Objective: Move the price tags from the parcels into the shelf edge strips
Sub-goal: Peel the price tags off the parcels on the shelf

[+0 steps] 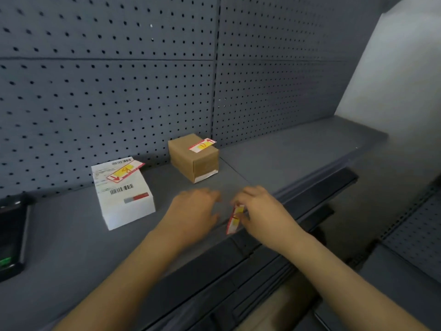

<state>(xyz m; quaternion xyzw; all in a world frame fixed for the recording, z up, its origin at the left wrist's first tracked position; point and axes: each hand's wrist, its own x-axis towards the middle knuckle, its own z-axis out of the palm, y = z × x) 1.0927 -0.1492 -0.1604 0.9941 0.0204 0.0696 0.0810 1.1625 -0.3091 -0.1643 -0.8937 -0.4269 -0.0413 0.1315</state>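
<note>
My right hand (260, 211) pinches a red, white and yellow price tag (235, 218), held on edge just above the front of the grey shelf (286, 149). Beside it, my left hand (193, 211) hovers palm down with fingers loosely spread and nothing in it. The dark shelf edge strip (238, 256) runs along the shelf front right below the tag. A white parcel (124, 194) with shipping labels carries a second price tag (125, 172) on top. Further back, a brown cardboard parcel (193, 160) has a third price tag (202, 145) lying on it.
A grey pegboard wall (119, 80) backs the shelf. A black device with a green light (12, 235) lies at the left edge. Lower shelving (415, 235) shows at the right, under a pale wall.
</note>
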